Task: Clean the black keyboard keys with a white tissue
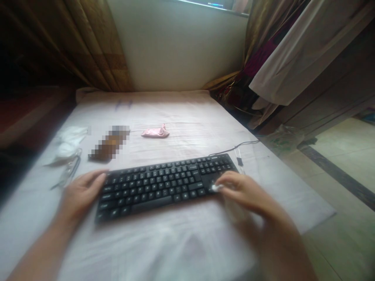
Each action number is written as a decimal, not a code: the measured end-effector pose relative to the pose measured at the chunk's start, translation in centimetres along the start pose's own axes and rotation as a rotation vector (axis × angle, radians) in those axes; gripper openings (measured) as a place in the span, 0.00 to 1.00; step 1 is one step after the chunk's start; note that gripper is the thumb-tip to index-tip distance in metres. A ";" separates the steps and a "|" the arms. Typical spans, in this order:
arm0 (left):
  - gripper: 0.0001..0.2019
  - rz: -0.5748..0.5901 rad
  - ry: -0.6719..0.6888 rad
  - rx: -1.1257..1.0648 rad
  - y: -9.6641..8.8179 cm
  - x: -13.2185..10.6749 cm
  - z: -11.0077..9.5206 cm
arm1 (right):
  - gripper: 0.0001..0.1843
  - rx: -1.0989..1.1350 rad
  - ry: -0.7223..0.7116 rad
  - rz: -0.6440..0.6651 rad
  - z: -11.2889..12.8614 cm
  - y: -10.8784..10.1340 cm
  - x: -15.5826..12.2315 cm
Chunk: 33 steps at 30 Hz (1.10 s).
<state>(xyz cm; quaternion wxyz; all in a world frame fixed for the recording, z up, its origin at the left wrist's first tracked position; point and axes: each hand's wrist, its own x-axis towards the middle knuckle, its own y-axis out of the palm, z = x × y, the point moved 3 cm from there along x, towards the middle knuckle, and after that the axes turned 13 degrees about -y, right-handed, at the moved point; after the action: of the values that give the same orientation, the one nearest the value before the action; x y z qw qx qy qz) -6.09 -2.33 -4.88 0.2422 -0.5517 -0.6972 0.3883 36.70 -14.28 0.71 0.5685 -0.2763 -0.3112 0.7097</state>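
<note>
A black keyboard [152, 200] lies at a slight slant on the white bedsheet. My left hand [84, 191] grips its left end, the thumb along the edge and the other fingers partly hidden. Over the arrow and number keys at the right end is my right hand [234, 189], its fingers pinched on a small white wad [217, 187], perhaps cotton or tissue. The wad touches the keys. Just beyond that hand rests a black binder clip [240, 161] with wire handles. A dark cable [234, 148] runs off behind the keyboard.
A folded pink cloth item [156, 132] and a blurred-out brown object [109, 144] lie past the keyboard. White crumpled material [68, 144] and glasses-like thin frames [70, 168] are at the left. Curtains [93, 43] hang behind; the bed edge drops to a tiled floor [345, 234] at right.
</note>
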 end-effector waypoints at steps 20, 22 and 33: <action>0.26 -0.005 0.064 -0.060 0.4 0.3 0.5 | 0.07 -0.227 -0.112 -0.139 1.4 2.7 7.1; 0.25 -0.005 0.067 -0.061 0.4 0.2 0.5 | 0.08 -0.200 -0.116 -0.145 1.0 2.4 6.4; 0.24 -0.005 0.087 -0.057 0.5 0.4 0.5 | 0.08 -0.076 -0.135 -0.052 0.9 2.2 3.3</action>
<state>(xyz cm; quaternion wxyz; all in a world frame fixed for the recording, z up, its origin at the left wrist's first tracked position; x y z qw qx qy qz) -6.32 -2.01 -5.67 0.2575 -0.5730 -0.6983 0.3432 33.95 -11.51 -0.53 0.5537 -0.2411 -0.3826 0.6992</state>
